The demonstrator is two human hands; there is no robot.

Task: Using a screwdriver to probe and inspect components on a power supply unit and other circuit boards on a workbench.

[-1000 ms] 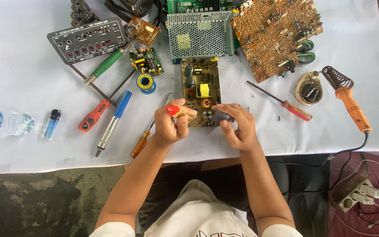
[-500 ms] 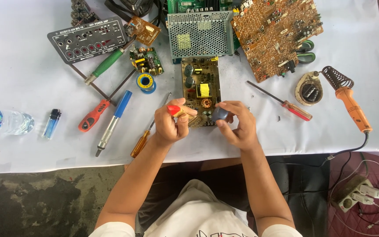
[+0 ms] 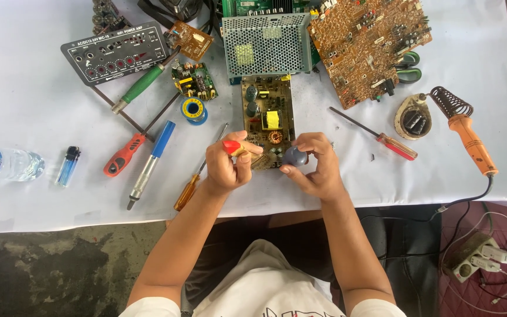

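Centrally, left hand (image 3: 230,167) closed on red-capped tool (image 3: 233,148); right hand (image 3: 315,167) pinching grey component (image 3: 294,156) (beside power board (image 3: 268,120)). Next: probably steady, precise seating.

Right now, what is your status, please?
Left hand grips red-capped tool. Right hand holds dark round part over circuit board. Nothing blocking.

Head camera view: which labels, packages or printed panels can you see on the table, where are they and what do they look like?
Amplifier faceplate: far left, a dark grey rectangle with white lettering and red sockets.
Water bottle: left edge, lying on its side, clear with a blue and white label.
Solder spool: left of the brown circuit board, round with a blue and yellow label.
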